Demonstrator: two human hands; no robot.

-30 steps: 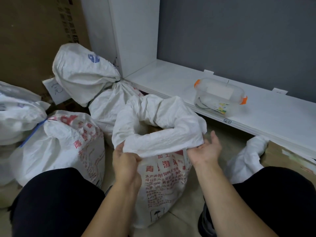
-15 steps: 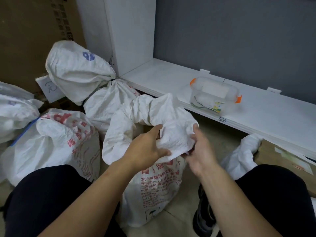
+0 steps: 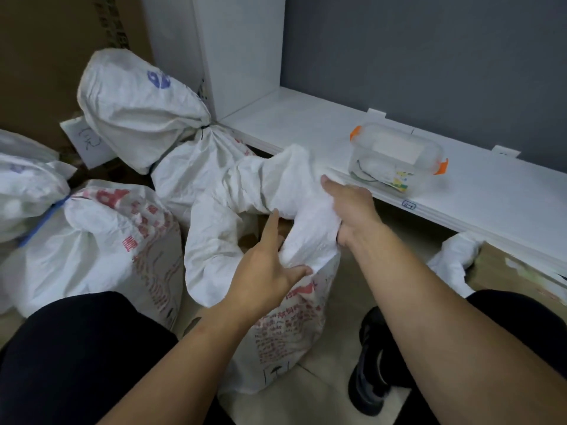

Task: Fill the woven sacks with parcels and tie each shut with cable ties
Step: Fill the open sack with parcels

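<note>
A white woven sack with red print (image 3: 285,326) stands on the floor between my knees, its rolled-down mouth partly gathered. My left hand (image 3: 267,271) pinches the near fold of the rim between thumb and fingers, index finger stretched up. My right hand (image 3: 352,207) grips the bunched rim at the right side, fingers curled into the fabric. A brown parcel shows dimly inside the opening (image 3: 257,237). A tied sack (image 3: 196,161) with a black tie at its neck lies behind.
More filled sacks sit at left: a red-printed sack (image 3: 101,246) and a blue-tied sack (image 3: 27,185). A white shelf board (image 3: 306,124) holds a clear box with orange clips (image 3: 397,157). Another white sack (image 3: 454,259) and cardboard lie at right. A black shoe (image 3: 371,363) is beside the sack.
Both hands went from spreading the sack's mouth wide to gathering it. The right hand has moved up and outward along the rim, bunching more fabric; the left hand holds the near fold.
</note>
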